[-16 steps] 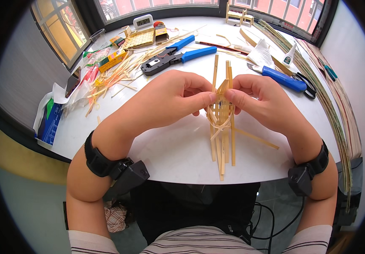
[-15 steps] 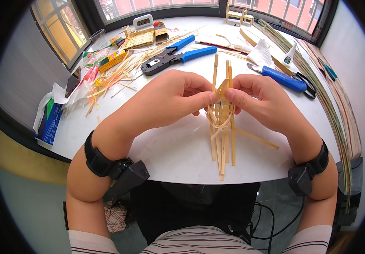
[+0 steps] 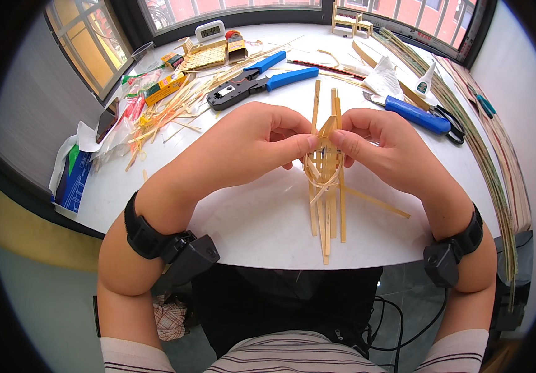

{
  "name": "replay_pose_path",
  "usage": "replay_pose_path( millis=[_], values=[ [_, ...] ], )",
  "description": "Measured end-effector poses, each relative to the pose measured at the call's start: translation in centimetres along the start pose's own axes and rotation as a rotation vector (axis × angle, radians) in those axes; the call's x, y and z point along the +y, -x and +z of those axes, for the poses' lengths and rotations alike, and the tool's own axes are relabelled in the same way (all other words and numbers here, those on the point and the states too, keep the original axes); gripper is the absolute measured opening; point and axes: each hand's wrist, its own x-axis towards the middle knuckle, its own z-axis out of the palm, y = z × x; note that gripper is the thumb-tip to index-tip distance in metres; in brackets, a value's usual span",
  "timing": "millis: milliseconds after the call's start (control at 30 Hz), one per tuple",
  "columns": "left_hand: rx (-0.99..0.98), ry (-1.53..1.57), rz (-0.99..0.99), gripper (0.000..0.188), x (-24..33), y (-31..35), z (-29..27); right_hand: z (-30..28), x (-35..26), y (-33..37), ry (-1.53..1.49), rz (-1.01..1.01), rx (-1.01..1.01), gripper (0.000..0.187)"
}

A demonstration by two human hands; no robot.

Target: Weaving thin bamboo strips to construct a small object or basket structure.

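Observation:
Between my hands, above the white table, is a small piece of weaving made of flat bamboo strips [image 3: 324,168]. Long strips stick out of it toward the window and toward me, and thin ones loop around its middle. My left hand [image 3: 283,138] pinches its left side with thumb and fingers. On the opposite side, my right hand [image 3: 365,138] is closed on it too, thumb tip near the upright folded strip at the centre. The fingers behind the weaving are partly hidden. One loose bamboo strip [image 3: 380,204] slants across the table to the right of the weaving.
Blue-handled crimping pliers [image 3: 237,92] lie beyond my left hand, beside a heap of loose strips [image 3: 167,115]. A blue-handled knife [image 3: 417,115], black scissors [image 3: 449,124] and a glue bottle [image 3: 425,79] sit to the right. Long bamboo lengths [image 3: 473,130] line the right edge.

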Motion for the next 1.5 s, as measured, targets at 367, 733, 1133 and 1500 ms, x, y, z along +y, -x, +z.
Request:
replay_pose_path(
  millis=[367, 733, 1133, 1500],
  values=[
    [0.012, 0.069, 0.031, 0.028, 0.35, 0.12, 0.13, -0.06, -0.16, -0.01, -0.119, 0.073, -0.038, 0.024],
    [0.068, 0.038, 0.018, 0.023, 0.15, 0.28, 0.21, 0.28, -0.18, 0.02, -0.114, 0.085, -0.007, 0.028],
    [0.062, 0.053, 0.022, 0.023, -0.21, 0.19, 0.42, 0.36, -0.17, 0.06, 0.004, 0.041, 0.043, 0.030],
    [0.053, -0.005, 0.020, 0.022, -0.06, 0.21, 0.08, 0.27, -0.30, -0.06, 0.040, 0.017, 0.032, 0.031]
  ],
)
